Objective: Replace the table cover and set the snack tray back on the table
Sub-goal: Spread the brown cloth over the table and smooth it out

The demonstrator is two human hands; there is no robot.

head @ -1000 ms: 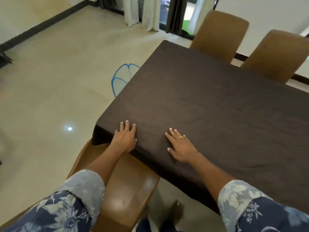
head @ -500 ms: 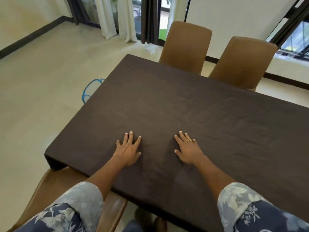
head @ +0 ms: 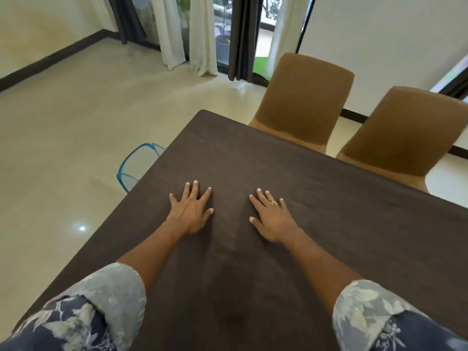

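Brown cloth fills the head view: the table cover [head: 329,224] lies spread over the whole tabletop, and its left edge drops over the side toward the pale floor [head: 63,148]. Both hands rest palm-down on it, in the left part of the table. The left hand [head: 191,211] has its fingers straight and fanned. The right hand [head: 272,219] is likewise flat and spread, with a gold ring [head: 273,202] on one finger. Neither grasps anything; the fingers are released and lie on the fabric. The hands are apart, and a faint ridge of cloth runs between them toward the near edge.

The cover looks soft, light and limp, with a matt woven face. It should slide over the tabletop under flat palms and bunch if pinched. To shift it, the hanging hem at the left edge or a corner seems the best hold; to smooth it, flat palms pushed outward should do.

Two tan chairs, one [head: 301,97] and the other [head: 405,133], stand at the far side. A blue-framed object [head: 136,165] sits on the floor just beside the left edge, partly hidden by the cover. The snack tray is not in view, so its weight and grip cannot be judged.
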